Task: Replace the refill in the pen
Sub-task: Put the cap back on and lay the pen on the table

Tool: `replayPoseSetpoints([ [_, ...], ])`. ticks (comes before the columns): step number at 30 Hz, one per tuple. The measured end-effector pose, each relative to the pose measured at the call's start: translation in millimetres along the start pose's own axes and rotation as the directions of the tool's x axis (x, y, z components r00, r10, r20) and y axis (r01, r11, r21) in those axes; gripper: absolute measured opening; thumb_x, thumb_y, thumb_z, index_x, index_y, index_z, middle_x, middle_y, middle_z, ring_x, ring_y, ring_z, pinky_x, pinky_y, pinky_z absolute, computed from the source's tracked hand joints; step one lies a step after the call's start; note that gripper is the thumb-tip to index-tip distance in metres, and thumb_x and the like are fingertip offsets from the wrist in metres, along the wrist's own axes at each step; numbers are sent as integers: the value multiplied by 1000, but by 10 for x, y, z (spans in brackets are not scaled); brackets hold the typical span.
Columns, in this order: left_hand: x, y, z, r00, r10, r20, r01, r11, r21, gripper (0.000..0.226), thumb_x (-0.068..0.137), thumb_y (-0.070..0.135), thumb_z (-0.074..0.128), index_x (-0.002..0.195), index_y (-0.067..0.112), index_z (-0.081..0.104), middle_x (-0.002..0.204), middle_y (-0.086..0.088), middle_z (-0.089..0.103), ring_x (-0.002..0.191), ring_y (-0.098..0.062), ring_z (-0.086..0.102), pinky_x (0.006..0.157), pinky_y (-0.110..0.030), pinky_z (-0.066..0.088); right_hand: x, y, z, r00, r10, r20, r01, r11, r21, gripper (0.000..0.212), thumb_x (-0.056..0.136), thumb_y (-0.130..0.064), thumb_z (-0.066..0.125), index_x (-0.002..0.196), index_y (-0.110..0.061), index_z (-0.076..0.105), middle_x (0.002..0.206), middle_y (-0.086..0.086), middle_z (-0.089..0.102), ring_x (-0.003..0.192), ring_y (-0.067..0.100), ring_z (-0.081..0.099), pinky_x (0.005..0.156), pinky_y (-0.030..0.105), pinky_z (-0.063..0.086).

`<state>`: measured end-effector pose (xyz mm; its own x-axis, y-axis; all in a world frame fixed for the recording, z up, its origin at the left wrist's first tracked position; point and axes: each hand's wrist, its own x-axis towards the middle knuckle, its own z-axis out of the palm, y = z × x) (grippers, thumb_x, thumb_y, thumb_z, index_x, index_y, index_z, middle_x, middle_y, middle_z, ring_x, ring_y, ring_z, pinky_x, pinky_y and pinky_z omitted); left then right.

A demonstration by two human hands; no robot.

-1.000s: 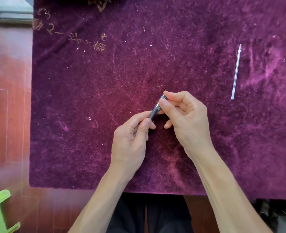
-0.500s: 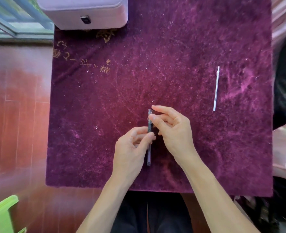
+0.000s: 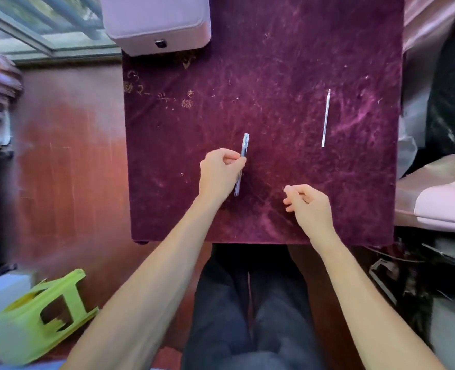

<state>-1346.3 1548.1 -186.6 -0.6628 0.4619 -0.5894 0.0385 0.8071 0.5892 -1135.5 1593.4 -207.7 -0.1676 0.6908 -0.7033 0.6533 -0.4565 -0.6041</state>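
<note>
Head view: right hand (image 3: pixel 310 202) has let go, fingers loosely curled on nothing, left hand (image 3: pixel 218 172) alone pinches pen (image 3: pixel 242 164) over counter (image 3: pixel 274 76); refill (image 3: pixel 325 118) untouched, likely next.

Your table (image 3: pixel 274 76) has a deep purple velvet cover with gold stitched characters. Refill (image 3: pixel 325 118) is white, pen (image 3: pixel 244 145) clear-grey. Stool (image 3: pixel 42 313) lime green.

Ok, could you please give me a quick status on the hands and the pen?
Left hand pinching pen. Right hand empty, loosely curled above purple cloth. Loose refill lying untouched beyond the right hand. Nothing between them.
</note>
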Motion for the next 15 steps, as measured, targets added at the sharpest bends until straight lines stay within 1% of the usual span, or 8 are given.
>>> replayPoseSetpoints([
  [3,170,225,-35,1000,-7,-19,7,1000,3,17,82,23,73,94,14,80,87,-2,80,83,-19,77,88,-35,60,-123,71,-140,998,58,19,-58,998,-6,17,100,-35,66,92,-24,77,82,-4,79,66,8,73,76,30,58],
  [6,332,383,-13,998,-16,-55,15,1000,-2,21,82,20,74,101,13,78,93,-3,79,87,-22,77,88,-38,61,-171,130,-236,996,94,2,-94,996,-11,16,100,-30,67,91,-24,78,81,-3,79,68,13,73,79,32,58],
  [8,424,433,22,996,-1,-91,4,1000,30,19,83,19,74,101,14,75,92,0,78,87,-20,75,86,-36,60,-174,155,-282,994,107,-11,-107,994,-6,16,100,-30,67,89,-27,78,80,-3,79,68,13,73,78,31,56],
  [10,498,449,73,992,35,-122,-24,996,87,16,83,18,73,99,14,73,83,7,71,82,-15,70,79,-29,56,-173,177,-312,993,119,-15,-120,993,-6,17,99,-30,67,88,-26,79,78,-3,79,69,13,73,77,31,56],
  [13,567,436,152,986,56,-156,-35,990,135,11,85,15,72,95,13,71,70,14,58,65,-4,57,64,-18,42,-158,206,-329,991,134,-4,-134,991,-10,17,99,-30,67,87,-26,79,77,-3,79,70,13,73,75,29,54],
  [15,573,429,182,985,53,-165,-32,991,127,9,86,13,72,94,11,69,66,15,54,52,3,57,49,-7,35,-158,209,-323,990,141,13,-141,990,-22,17,99,-30,67,88,-27,79,78,-3,78,71,13,73,73,28,52],
])
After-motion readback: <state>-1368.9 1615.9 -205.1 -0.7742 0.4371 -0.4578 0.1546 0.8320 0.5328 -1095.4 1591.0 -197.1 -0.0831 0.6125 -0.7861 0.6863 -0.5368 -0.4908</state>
